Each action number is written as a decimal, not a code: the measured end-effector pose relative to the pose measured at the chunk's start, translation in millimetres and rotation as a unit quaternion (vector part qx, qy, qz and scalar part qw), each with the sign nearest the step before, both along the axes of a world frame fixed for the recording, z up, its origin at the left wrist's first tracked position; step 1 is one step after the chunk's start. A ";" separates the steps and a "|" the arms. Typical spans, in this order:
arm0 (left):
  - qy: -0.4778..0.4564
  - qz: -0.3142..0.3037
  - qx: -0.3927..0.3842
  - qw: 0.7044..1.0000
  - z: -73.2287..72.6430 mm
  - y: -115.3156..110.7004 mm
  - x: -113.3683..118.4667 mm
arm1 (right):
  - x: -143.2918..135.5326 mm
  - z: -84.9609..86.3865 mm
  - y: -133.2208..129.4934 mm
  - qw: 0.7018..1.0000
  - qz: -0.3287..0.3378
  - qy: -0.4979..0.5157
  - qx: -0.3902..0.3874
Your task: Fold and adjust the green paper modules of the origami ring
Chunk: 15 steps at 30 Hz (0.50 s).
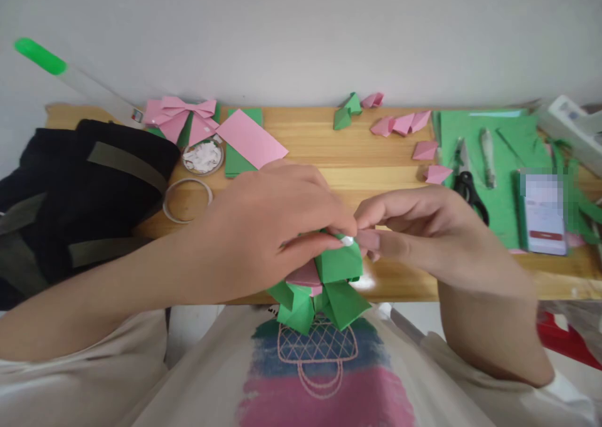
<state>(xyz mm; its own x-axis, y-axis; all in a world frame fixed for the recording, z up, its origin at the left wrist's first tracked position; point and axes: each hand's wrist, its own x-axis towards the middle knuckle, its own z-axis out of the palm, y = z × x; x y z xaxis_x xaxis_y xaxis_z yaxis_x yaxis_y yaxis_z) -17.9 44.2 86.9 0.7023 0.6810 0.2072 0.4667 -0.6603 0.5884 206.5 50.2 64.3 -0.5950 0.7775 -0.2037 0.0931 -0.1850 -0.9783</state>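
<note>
Both hands (350,232) pinching green paper model (329,289); scissors (468,179), tape ring (187,199), black bag (79,195) nearby

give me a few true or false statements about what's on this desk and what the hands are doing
1. Both hands, left hand and right hand, pinch a green and pink folded paper piece. True.
2. The scissors lie on pink paper. False: they lie on green paper.
3. A pink paper bow sits at the desk's back left. True.
4. The tape roll is stacked on the phone. False: they lie far apart.
</note>
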 end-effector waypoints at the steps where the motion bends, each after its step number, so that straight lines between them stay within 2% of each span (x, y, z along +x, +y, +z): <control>1: 0.000 0.001 -0.002 1.000 0.1 0.6 0.5 | 0.5 0.2 0.1 1.000 0.004 -0.003 0.006; 8: 0.022 -0.008 0.003 1.000 0.3 3.3 0.9 | 1.8 5.4 0.5 0.996 0.023 -0.046 0.066; 15: 0.053 -0.014 0.080 0.995 -3.9 -0.3 1.6 | -1.9 5.8 -3.1 0.990 0.017 -0.072 0.123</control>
